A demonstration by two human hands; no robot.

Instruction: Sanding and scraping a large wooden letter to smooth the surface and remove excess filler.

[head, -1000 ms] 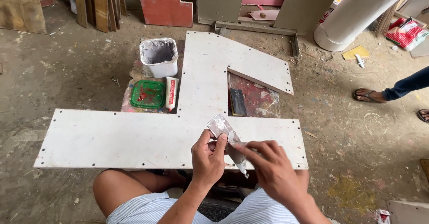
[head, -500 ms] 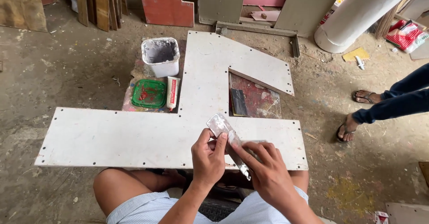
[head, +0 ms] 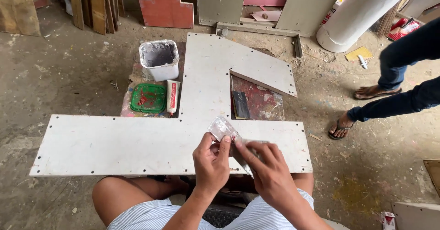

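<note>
Both hands meet over the near edge of the white cut-out board [head: 137, 143], which lies flat on the concrete floor [head: 68, 74]. Left hand [head: 211, 163] pinches a flat putty scraper [head: 223, 128] between thumb and forefinger. The blade is a thin pale grey metal sheet, roughly rectangular, dulled and smeared with dried filler. Its long axis runs diagonally: the free end points up and left, away from the body; the near end slants down and right, under the fingers. Right hand [head: 270, 172] is closed on a second thin blade [head: 245, 163], mostly hidden, touching the scraper's lower end.

Beyond the board: white tub [head: 159, 59] of grey paste, green lid [head: 148, 98], white tube [head: 173, 97]. Another person's sandalled feet [head: 341, 128] stand at right.
</note>
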